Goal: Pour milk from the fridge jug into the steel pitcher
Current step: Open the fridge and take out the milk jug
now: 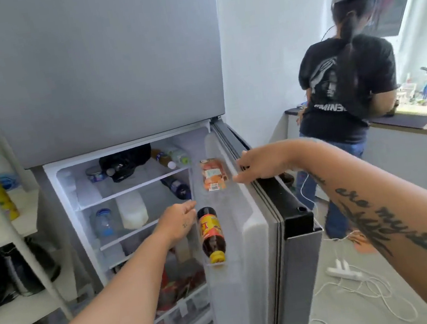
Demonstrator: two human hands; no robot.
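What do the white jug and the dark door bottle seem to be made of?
The white jug looks like matte, cloudy plastic: its wall is dimly translucent. The dark bottle seems glossy clear plastic, possibly glass: it shines, and has a yellow cap.

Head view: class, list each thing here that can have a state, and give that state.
Lower fridge door, open.
Upper fridge door, shut.
Milk jug, on shelf, untouched.
Dark bottle, capped, in door rack.
Left hand, open, holding nothing.
Right hand, open, on door edge.
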